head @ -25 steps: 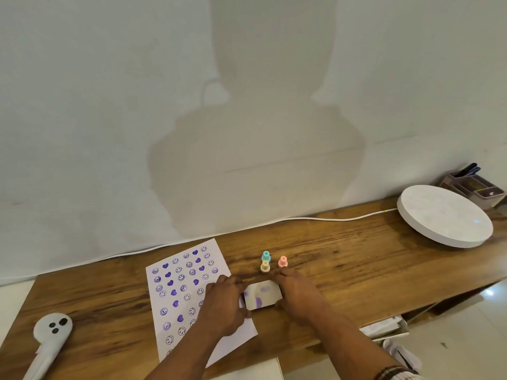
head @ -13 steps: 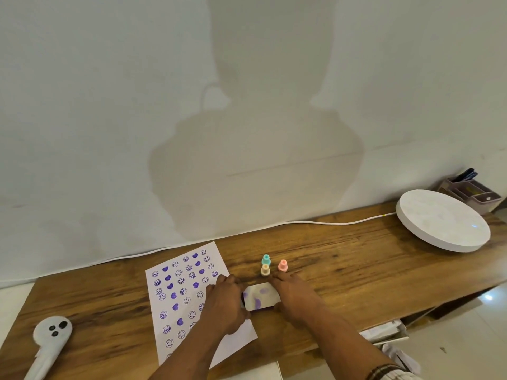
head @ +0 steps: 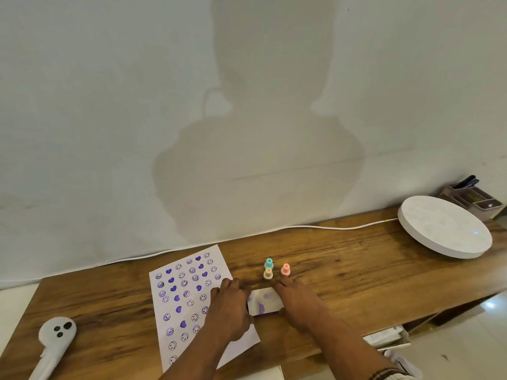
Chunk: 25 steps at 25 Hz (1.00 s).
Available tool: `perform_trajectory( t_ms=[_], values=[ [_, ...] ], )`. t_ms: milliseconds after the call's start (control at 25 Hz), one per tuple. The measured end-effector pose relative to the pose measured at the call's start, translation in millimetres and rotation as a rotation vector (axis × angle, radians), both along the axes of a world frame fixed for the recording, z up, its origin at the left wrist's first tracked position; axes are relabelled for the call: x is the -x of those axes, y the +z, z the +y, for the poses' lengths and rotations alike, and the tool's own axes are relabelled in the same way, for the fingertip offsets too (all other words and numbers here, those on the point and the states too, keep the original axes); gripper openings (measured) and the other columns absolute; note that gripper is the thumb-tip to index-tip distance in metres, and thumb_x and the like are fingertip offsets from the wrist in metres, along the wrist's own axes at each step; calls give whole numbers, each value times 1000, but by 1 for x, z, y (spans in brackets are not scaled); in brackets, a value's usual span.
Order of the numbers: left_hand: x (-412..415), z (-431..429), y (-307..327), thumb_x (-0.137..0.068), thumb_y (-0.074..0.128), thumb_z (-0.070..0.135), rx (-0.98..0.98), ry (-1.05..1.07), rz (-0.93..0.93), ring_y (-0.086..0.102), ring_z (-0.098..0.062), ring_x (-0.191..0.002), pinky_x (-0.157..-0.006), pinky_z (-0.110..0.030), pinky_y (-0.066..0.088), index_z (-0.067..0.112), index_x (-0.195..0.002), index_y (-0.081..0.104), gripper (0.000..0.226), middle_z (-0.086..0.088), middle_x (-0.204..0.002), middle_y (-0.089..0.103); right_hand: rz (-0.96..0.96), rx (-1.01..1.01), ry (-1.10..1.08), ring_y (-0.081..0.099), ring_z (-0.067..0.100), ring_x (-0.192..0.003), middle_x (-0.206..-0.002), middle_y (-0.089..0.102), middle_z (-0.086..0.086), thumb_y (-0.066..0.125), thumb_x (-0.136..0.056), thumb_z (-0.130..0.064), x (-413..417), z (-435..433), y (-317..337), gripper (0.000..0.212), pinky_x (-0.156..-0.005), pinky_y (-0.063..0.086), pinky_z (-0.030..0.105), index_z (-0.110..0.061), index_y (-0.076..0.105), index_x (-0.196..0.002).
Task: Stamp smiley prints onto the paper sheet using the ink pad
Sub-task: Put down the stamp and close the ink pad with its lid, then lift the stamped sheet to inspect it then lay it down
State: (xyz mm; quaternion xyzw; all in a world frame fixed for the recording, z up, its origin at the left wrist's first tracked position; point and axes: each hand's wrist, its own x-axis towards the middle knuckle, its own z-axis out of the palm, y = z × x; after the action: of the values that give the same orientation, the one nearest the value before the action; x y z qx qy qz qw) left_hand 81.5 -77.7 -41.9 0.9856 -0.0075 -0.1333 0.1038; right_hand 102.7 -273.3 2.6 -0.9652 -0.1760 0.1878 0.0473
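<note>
A white paper sheet (head: 189,294) covered with several purple smiley and heart prints lies on the wooden desk (head: 356,281). To its right sits the ink pad (head: 264,300), a small white box with purple stains on its top. My left hand (head: 229,308) grips the pad's left side and rests over the sheet's right edge. My right hand (head: 297,301) holds the pad's right side. Behind the pad stand three small stamps: teal (head: 269,263), beige (head: 268,274) and pink (head: 285,269). Neither hand touches them.
A round white disc (head: 444,227) with a white cable (head: 329,227) lies at the desk's right end, with a pen organiser (head: 474,198) behind it. A white ghost-shaped handle (head: 55,338) lies at the left. The wall rises right behind the desk.
Both hands stay on the ink pad in the same grip. The camera has tilted slightly, so the whole scene sits a little lower in view.
</note>
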Motion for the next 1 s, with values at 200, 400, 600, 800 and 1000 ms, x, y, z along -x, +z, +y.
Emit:
perform_trajectory(
  t_ms=[200, 400, 600, 800, 1000],
  values=[
    [-2, -15, 6, -81, 74, 51, 4, -69, -3, 34, -24, -139, -116, -45, 29, 33, -139, 55, 65, 3, -147, 45, 18, 57, 9, 42, 29, -147, -166, 40, 4, 72, -97, -21, -4, -11, 3, 70, -115, 45, 45, -27, 39, -159],
    [-3, -33, 12, -86, 70, 49, -10, -96, 27, 26, -26, -148, -122, -51, 21, 36, -151, 39, 73, 1, -158, 36, 24, 108, -8, 45, 29, -145, -166, 39, 5, 73, -97, -21, -3, -23, 4, 71, -115, 46, 44, -24, 38, -159],
    [2, -13, 26, -76, 78, 56, 0, -51, 22, 23, -28, -151, -122, -54, 20, 40, -155, 20, 99, 4, -164, 28, -20, 78, -17, 46, 29, -146, -170, 33, 4, 73, -98, -21, 4, -21, 13, 83, -113, 49, 44, -27, 25, -165],
    [21, 32, 42, -65, 64, 84, 119, 175, -9, 22, -24, -154, -124, -53, 16, 39, -157, 19, 112, 8, -168, 22, -103, 37, -39, 57, 25, -132, -155, 53, 5, 78, -94, -29, 9, -15, 39, 70, -102, 52, 36, -24, 44, -155],
    [69, 98, 43, -84, 64, 69, 300, 542, -114, 45, -23, -140, -114, -40, 42, 25, -151, 37, 85, -1, -158, 43, -47, -192, -143, 68, 16, -101, -125, 73, 0, 73, -97, -28, 30, 66, 43, 33, -91, 59, 31, -25, 65, -129]
  ],
)
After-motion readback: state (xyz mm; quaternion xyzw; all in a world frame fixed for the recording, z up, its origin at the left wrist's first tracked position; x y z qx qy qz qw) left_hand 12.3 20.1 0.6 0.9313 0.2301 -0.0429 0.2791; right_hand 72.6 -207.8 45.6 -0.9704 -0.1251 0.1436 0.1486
